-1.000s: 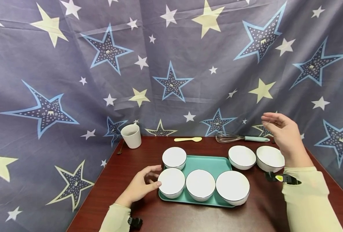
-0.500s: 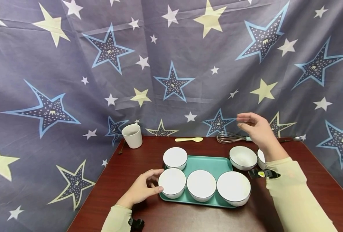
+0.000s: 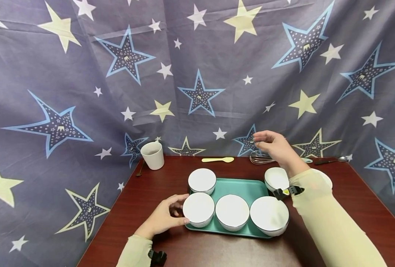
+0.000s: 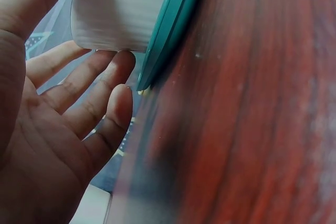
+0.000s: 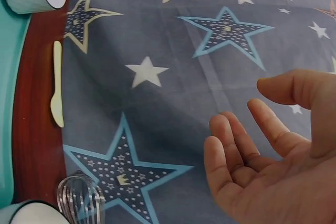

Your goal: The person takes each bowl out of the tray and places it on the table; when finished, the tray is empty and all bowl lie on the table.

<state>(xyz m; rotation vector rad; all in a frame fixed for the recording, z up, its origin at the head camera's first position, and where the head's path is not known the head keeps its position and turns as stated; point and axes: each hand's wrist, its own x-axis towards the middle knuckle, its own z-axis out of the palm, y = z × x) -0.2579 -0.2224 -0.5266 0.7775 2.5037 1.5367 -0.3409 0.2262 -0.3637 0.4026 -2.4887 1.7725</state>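
My left hand (image 3: 164, 218) rests at the left side of the front-left white bowl (image 3: 198, 209), thumb on its near side and fingers towards the far side. In the left wrist view, relaxed fingers touch the wall of this bowl (image 4: 121, 11), with the little finger off it. That bowl stands on a teal tray (image 3: 241, 187) along with a middle bowl (image 3: 232, 212), a right bowl (image 3: 269, 215) and a back-left bowl (image 3: 202, 181). Holding nothing, my right hand (image 3: 275, 148) hovers in the air, fingers loosely bent, partly covering a whisk (image 3: 261, 158).
Right of the tray stand two more bowls, one near its corner (image 3: 275, 177) and one mostly behind my right sleeve (image 3: 324, 207). A yellow spreader (image 3: 217, 160), a dark-handled spoon (image 3: 332, 161) and a white mug (image 3: 152, 155) line the back edge. A starry curtain (image 3: 197, 55) hangs behind.
My right hand has moved left through the air, from above the right-hand bowls to over the whisk. The left hand has edged a little closer around the front-left bowl.
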